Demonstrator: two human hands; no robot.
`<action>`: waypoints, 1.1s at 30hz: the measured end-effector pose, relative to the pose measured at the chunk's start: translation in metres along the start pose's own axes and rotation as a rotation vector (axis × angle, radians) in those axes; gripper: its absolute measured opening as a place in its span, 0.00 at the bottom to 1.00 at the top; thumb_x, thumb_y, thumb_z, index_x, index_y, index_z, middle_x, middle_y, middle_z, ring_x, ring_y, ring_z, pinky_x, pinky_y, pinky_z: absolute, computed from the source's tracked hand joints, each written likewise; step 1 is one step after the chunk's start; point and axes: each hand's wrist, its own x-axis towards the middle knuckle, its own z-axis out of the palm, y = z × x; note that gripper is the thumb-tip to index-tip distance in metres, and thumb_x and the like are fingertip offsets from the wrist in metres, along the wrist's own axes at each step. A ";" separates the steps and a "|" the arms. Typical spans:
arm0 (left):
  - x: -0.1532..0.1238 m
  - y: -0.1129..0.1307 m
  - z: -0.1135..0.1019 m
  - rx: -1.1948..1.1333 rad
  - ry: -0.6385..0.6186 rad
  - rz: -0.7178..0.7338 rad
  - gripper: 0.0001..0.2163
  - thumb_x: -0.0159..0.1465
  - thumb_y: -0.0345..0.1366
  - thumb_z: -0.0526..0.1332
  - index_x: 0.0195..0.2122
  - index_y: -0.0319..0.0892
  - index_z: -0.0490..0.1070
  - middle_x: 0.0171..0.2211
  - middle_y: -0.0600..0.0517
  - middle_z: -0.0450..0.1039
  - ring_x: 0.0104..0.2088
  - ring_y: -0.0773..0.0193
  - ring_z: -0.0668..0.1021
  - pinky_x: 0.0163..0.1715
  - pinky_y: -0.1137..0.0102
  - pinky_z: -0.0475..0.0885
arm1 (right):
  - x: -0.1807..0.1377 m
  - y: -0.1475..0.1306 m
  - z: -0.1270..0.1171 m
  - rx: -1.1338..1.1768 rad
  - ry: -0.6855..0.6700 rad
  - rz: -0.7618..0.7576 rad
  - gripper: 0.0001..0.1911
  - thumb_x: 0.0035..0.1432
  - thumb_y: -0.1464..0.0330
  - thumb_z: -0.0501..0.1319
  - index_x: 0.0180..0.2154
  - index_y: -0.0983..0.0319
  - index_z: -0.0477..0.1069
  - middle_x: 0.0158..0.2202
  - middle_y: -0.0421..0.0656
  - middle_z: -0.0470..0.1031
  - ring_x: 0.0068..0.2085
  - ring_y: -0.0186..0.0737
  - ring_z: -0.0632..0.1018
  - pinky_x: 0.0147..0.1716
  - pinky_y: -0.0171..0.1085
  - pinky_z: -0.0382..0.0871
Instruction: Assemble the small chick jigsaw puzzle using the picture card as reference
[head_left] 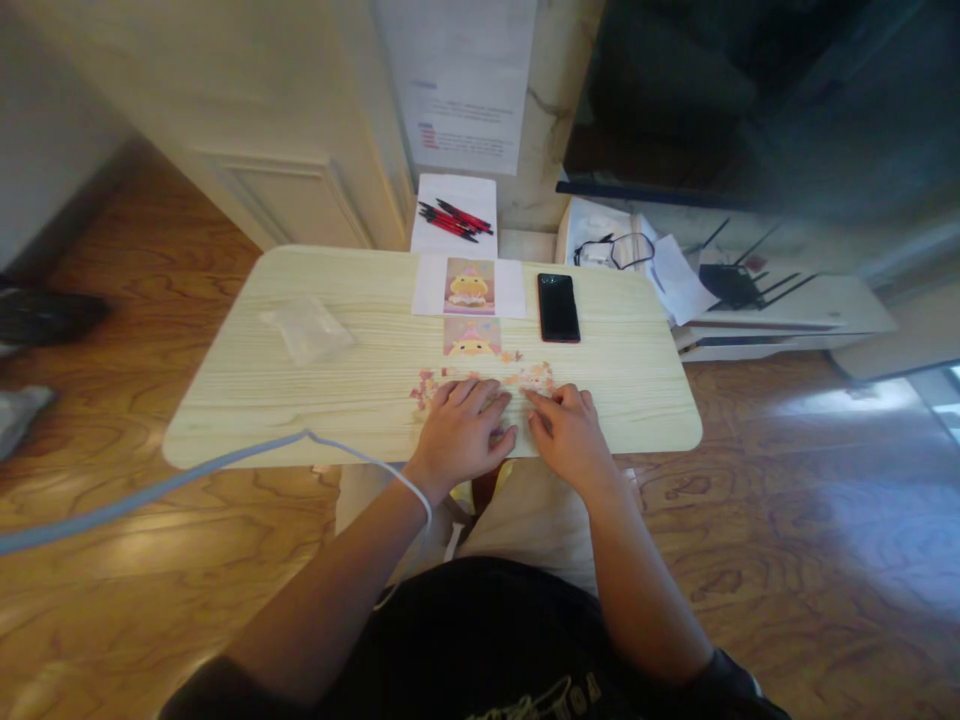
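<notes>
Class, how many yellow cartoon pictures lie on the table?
2. One picture on the white sheet beside the phone; another picture below it. The left hand and right hand may hide more.

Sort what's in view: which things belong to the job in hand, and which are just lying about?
In hand: left hand and right hand resting on the loose puzzle pieces; part-built puzzle; reference picture.

Lying about, untouched: black phone; clear plastic bag; pens behind the table; router on the side shelf.
</notes>
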 end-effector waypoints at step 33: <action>0.035 0.008 0.007 0.028 -0.071 -0.048 0.21 0.68 0.50 0.62 0.59 0.49 0.77 0.65 0.43 0.69 0.62 0.42 0.71 0.61 0.44 0.64 | 0.021 0.021 0.000 0.028 0.051 0.083 0.22 0.68 0.69 0.58 0.60 0.56 0.77 0.54 0.52 0.67 0.56 0.55 0.66 0.60 0.53 0.64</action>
